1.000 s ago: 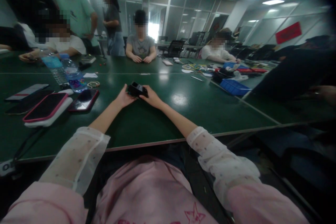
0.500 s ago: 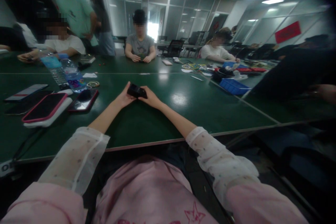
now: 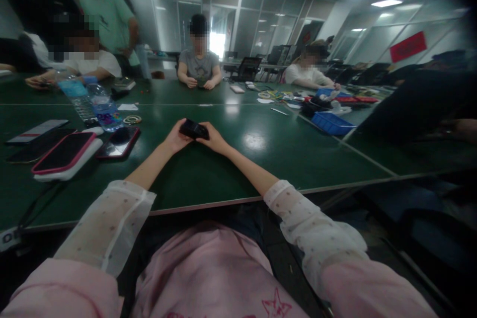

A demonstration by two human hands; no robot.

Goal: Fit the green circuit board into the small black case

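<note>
The left hand [image 3: 176,138] cupped one end of a black boxy device [image 3: 194,129] while the right hand [image 3: 215,139] pinched the other, over a glossy green tabletop [image 3: 257,166]. Light, even pressure seemed wisest for its dark casing (any markings were unreadable); sheer, dotted white sleeves [image 3: 108,223] framed the scene.

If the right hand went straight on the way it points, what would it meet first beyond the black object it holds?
Probably the left hand, which holds the other end of the black object; the right hand angles that way, though depth is unclear.
</note>
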